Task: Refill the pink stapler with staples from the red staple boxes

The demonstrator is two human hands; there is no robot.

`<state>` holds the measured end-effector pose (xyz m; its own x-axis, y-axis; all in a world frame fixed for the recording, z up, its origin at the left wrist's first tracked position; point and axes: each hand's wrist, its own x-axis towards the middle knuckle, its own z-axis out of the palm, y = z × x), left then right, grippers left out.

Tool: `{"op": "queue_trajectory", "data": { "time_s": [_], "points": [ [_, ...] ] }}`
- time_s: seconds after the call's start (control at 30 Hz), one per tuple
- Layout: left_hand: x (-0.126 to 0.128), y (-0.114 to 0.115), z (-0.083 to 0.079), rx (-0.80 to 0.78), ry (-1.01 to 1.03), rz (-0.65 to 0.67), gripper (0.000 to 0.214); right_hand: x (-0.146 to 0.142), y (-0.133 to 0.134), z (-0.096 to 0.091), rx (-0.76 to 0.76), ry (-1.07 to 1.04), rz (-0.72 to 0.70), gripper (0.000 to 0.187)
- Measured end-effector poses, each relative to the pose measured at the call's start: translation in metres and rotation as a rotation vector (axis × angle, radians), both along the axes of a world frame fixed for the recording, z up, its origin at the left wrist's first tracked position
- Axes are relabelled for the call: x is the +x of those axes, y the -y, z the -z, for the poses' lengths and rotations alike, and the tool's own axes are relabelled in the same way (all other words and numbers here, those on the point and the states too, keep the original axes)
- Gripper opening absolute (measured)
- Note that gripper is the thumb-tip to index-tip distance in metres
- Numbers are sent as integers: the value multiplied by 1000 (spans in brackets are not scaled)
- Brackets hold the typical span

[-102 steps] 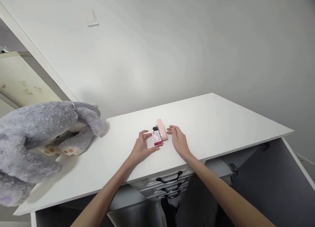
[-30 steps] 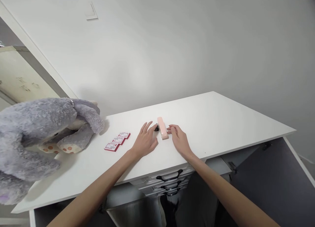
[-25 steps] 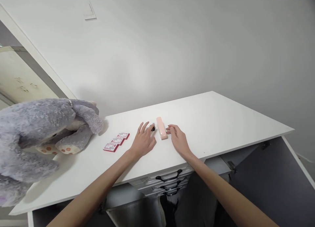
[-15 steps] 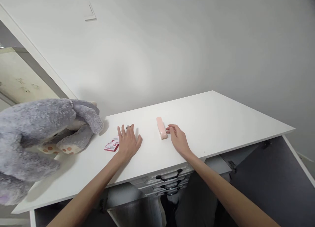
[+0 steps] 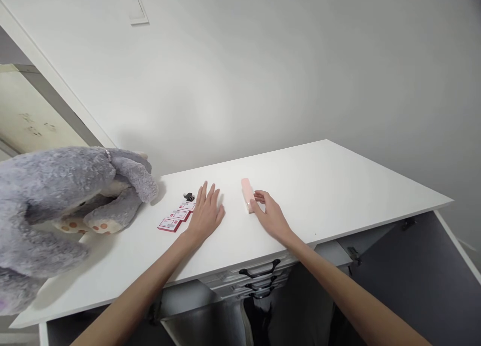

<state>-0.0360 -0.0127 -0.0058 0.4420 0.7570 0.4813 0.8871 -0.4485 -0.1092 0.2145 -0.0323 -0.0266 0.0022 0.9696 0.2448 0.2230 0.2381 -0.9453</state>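
My left hand (image 5: 205, 212) lies flat and open on the white desk (image 5: 338, 186), holding nothing. Just left of its fingertips sit a small black clip-like object (image 5: 188, 197) and a row of three red-and-white staple boxes (image 5: 176, 216). My right hand (image 5: 269, 215) has its fingers curled against the near end of a pink stapler (image 5: 246, 191), which lies on the desk. Its fingers touch the stapler's side; the stapler is not lifted.
A large grey plush toy (image 5: 63, 196) lies on the desk's left end. Below the desk's front edge are drawers with black handles (image 5: 259, 273). A white wall rises behind the desk, and an open dark cabinet door (image 5: 413, 281) hangs at the right.
My left hand carried the staple boxes and then the black object from beside the stapler to the left, let them go, and now rests flat. My right hand stays at the stapler.
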Motion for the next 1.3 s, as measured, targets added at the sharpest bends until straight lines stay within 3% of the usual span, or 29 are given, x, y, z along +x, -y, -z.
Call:
{"op": "queue_trajectory", "data": {
  "time_s": [0.17,0.4,0.63,0.8,0.97,1.3],
  "points": [
    [18,-12,3,-57,149,122,47,-1,0,3,42,93,-8,53],
    [38,-27,6,-160,285,142,47,-4,-12,9,151,257,7,47],
    [37,-31,7,-300,397,121,44,-11,-40,10,201,318,116,46],
    [35,-34,6,-366,575,122,37,-16,-52,6,181,316,82,48],
    [35,-33,-1,-364,678,114,30,-18,-52,4,219,293,55,42],
    [34,-28,-9,-363,697,121,20,-18,-44,-3,188,198,40,35]
  ]
}}
